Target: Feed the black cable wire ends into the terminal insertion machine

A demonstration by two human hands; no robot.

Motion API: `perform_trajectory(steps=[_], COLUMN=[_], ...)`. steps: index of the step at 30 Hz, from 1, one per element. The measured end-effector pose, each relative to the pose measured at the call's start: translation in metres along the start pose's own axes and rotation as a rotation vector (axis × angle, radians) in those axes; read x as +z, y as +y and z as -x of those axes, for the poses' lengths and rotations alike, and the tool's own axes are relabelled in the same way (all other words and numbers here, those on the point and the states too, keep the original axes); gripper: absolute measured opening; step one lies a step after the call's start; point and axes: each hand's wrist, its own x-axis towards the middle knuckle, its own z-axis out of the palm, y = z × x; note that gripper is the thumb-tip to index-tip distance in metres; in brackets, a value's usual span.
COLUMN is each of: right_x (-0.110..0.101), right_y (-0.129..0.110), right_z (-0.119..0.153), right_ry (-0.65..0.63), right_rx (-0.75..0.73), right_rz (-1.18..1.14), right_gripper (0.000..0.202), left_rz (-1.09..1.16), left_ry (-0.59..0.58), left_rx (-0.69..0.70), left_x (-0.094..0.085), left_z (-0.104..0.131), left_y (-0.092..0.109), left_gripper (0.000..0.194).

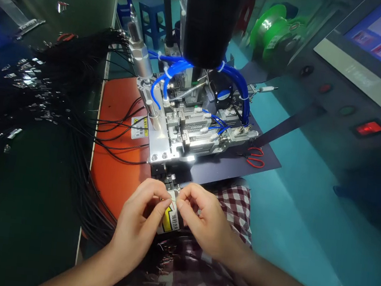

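Observation:
My left hand (pixel 141 219) and my right hand (pixel 205 218) are close together at the front edge of the machine (pixel 191 134). Each has thumb and forefinger pinched, with a narrow gap between the two pinches. Something thin and reddish, perhaps a fine wire, shows at the left fingertips; what the right fingers hold is too small to name. Below and between the hands is a white and yellow label (pixel 171 220). Short wire ends (pixel 168 253) with shiny tips lie over my lap, under the hands.
Black cables (pixel 92 214) run along the orange table (pixel 119 109) at the left. Red-handled scissors (pixel 255 157) lie on the dark plate right of the machine. A green spool (pixel 269 29) stands behind, and a control panel (pixel 356 96) with a lit red switch is at the right.

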Motion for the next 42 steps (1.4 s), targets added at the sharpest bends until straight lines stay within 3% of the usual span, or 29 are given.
perform_trajectory(steps=[2, 3, 7, 10, 14, 19, 32, 35, 39, 42], right_x=[-0.001, -0.001, 0.002, 0.003, 0.001, -0.001, -0.001, 0.0, 0.0, 0.0], right_y=[0.001, 0.003, 0.011, 0.009, 0.003, 0.0, 0.0, 0.003, 0.01, 0.011], right_z=[0.0, -0.001, -0.006, -0.007, -0.006, -0.004, -0.005, -0.01, -0.016, -0.018], right_ry=[-0.018, -0.037, -0.094, -0.074, -0.038, -0.017, 0.001, -0.011, -0.032, -0.002], right_rx=[-0.004, 0.024, 0.143, 0.124, -0.011, -0.139, -0.156, -0.068, 0.142, 0.166], right_rz=[0.014, -0.021, -0.194, -0.128, 0.082, 0.21, 0.216, 0.095, -0.235, -0.277], right_gripper=[0.013, 0.013, 0.014, 0.014, 0.013, 0.011, 0.01, 0.009, 0.013, 0.012], left_rz=[-0.136, -0.143, 0.09, 0.173, 0.126, 0.022, 0.119, 0.141, 0.224, 0.272], left_ry=[0.04, 0.024, -0.138, -0.221, -0.166, -0.207, -0.174, -0.146, -0.12, -0.126], left_rx=[0.164, 0.179, -0.102, -0.263, -0.277, -0.338, -0.409, -0.398, -0.462, -0.497], left_x=[0.0, 0.0, -0.005, -0.008, -0.006, -0.007, -0.009, -0.008, -0.009, -0.01], left_z=[0.001, 0.0, -0.007, -0.012, -0.015, -0.019, -0.02, -0.02, -0.021, -0.023], left_y=[0.0, 0.0, 0.0, 0.003, 0.009, 0.012, 0.0, -0.001, -0.002, -0.004], left_gripper=[0.008, 0.009, 0.01, 0.014, 0.019, 0.021, 0.021, 0.022, 0.02, 0.018])
